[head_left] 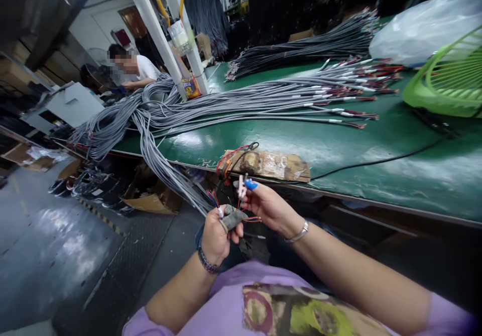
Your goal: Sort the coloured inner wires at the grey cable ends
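Observation:
My left hand (216,235), with grey cloth covers on its thumb and a finger, is closed around a cable end (220,212). Thin coloured wires (213,195) fan out above that fist, and orange-brown wires (253,219) stick out at its right side. Close beside it, my right hand (265,208) wears pink and blue finger covers. Its fingertips are pinched together at thin red and green wires (239,204); the exact grip is too small to make out. Just beyond both hands, a wooden block fixture (273,165) with red and black leads sits at the bench edge.
On the green bench (376,165) lie a long bundle of grey cables (241,97) and a black cable bundle (301,49). A green fan (448,82) and a plastic bag (425,24) stand at right. Another person (139,70) sits at far left. A cardboard box (150,195) lies below.

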Action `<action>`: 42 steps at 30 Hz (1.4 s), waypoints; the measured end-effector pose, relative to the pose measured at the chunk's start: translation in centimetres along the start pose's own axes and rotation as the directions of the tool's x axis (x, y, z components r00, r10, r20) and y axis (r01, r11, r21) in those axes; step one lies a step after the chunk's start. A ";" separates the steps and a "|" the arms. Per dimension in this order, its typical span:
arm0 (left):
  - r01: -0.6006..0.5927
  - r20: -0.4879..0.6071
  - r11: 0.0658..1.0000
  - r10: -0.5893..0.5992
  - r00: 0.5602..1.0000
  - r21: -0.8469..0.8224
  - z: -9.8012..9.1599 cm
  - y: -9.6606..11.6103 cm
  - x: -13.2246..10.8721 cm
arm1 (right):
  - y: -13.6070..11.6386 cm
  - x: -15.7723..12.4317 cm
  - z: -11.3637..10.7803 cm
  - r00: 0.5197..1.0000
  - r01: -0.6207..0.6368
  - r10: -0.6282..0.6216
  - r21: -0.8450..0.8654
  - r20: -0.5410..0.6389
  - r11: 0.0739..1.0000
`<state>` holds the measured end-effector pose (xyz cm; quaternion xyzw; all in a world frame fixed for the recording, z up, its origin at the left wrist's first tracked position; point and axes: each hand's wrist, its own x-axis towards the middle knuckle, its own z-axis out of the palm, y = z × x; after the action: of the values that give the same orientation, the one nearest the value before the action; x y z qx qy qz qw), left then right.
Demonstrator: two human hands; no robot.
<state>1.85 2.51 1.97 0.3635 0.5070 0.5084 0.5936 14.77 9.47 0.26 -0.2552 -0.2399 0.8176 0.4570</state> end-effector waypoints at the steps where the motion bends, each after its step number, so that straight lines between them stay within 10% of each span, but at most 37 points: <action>1: -0.014 -0.013 1.000 0.013 1.000 -0.012 0.1 -0.1 0.0 | 0.1 0.0 0.0 1.000 0.015 -0.015 -0.018 -0.013 1.000; 9: -0.067 -0.030 0.998 0.066 0.997 -0.021 0.6 -0.4 0.5 | 0.2 0.2 0.0 1.000 0.004 -0.004 0.007 -0.025 1.000; 15: -0.040 -0.021 0.998 0.039 0.999 -0.048 0.4 -0.1 0.7 | 0.9 0.4 -0.5 0.973 0.197 -0.216 -0.201 -0.076 0.960; 22: 0.009 -0.014 0.999 -0.009 1.000 -0.040 0.7 -0.1 1.1 | 0.7 1.1 0.0 0.999 -0.013 0.015 0.048 -0.047 0.999; 42: -0.118 -0.140 0.992 0.112 0.984 -0.037 0.9 -1.0 -0.2 | 0.3 0.1 0.1 1.000 -0.017 0.017 0.007 0.018 1.000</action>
<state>2.93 2.13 1.25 0.3427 0.5131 0.5771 0.5350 14.52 9.38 0.10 -0.2481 -0.2387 0.8246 0.4489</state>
